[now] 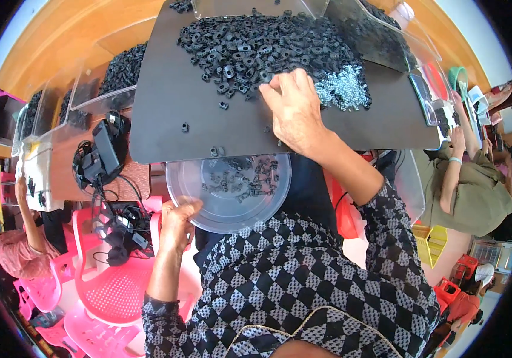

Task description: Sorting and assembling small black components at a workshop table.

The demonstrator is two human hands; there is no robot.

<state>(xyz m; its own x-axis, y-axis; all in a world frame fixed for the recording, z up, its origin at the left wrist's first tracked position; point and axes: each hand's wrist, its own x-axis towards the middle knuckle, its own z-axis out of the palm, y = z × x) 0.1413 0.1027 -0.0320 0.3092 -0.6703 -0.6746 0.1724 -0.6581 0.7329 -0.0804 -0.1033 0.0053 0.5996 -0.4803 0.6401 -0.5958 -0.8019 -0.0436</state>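
My left hand (179, 222) is closed on the rim of a round clear plastic tub (223, 216) at the table's front edge. Several small black plastic parts (244, 178) lie in the tub. On the dark table, a large heap of small black plastic parts (268, 48) spreads toward the back. Small silvery metal springs, as they look, form a pile (345, 88) at the heap's right front. My right hand (294, 110) is at the heap's front edge, left of this pile, with its fingers bent together; what is between them is hidden.
Loose black parts (185, 127) are scattered near the table's front edge. Clear bins of black parts (123, 70) stand at left, beside a black device with cables (109, 146). Pink chairs (115, 292) are below left. People sit at both sides; one wears green (477, 197).
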